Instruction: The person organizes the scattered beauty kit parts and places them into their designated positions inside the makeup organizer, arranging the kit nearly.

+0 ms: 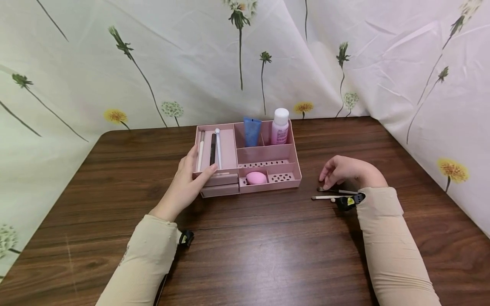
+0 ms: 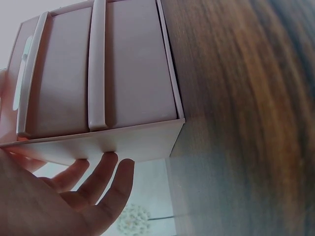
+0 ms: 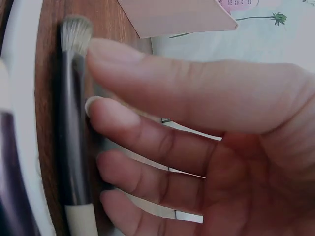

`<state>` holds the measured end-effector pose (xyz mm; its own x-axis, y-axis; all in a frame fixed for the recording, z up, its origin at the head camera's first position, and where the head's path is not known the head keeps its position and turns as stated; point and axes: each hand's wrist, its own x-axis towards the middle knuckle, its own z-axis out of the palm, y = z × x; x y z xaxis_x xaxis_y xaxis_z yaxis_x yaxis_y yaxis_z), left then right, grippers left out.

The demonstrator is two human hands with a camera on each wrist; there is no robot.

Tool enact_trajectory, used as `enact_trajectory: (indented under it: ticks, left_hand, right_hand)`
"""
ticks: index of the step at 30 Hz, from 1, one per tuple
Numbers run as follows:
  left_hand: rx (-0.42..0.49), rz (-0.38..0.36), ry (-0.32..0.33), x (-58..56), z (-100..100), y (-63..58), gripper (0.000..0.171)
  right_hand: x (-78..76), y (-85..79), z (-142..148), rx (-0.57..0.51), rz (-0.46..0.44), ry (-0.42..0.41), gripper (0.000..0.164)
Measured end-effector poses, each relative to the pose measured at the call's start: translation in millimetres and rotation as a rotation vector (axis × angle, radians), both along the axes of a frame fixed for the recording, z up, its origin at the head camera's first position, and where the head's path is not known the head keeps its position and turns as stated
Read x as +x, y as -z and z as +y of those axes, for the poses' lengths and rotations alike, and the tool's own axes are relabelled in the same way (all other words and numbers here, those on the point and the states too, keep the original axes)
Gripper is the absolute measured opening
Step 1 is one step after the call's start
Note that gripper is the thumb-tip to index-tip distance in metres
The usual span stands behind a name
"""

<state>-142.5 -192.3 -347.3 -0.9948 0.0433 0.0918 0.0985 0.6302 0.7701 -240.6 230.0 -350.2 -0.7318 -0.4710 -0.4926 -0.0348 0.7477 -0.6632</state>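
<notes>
My left hand [image 1: 185,185] grips the near left corner of a pink desk organizer [image 1: 218,190]. In the left wrist view its fingers [image 2: 101,184] touch the side wall beside two drawer fronts [image 2: 138,64]. The thumb lies over the front top edge. To the right, my right hand [image 1: 346,172] hovers low over several makeup brushes. In the right wrist view, thumb and fingers stand apart, their tips beside a makeup brush [image 3: 74,128] with pale bristles and a black ferrule; contact is unclear. A white-tipped brush [image 1: 323,197] lies nearer the table's front.
The organizer's top tray holds a black stick [image 1: 212,149], a white-handled brush [image 1: 200,155] and a pale blue stick [image 1: 218,148]. Its compartments hold a blue tube [image 1: 252,132], a white-capped pink bottle [image 1: 280,127] and a pink sponge [image 1: 256,178]. A flowered cloth [image 1: 206,63] hangs behind the wooden table [image 1: 245,246].
</notes>
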Motion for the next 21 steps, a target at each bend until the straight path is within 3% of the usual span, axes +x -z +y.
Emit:
enact_trajectory:
  ticks: [5,12,21]
  left_hand:
    - [-0.004,0.0,0.001,0.5,-0.2,-1.5,0.087]
    - [-0.003,-0.01,0.001,0.9,0.1,-1.3,0.087]
    - [-0.012,-0.017,0.001,0.0,-0.6,-1.3,0.088]
  right_hand:
    - [3.2,-2.8,-0.2,0.016,-0.015,0.007,0.023]
    - [3.7,-2.4,-0.9,0.089,0.035,-0.044,0.017]
    - [5.9,-2.8,-5.4,0.1,0.087,-0.067,0.01]
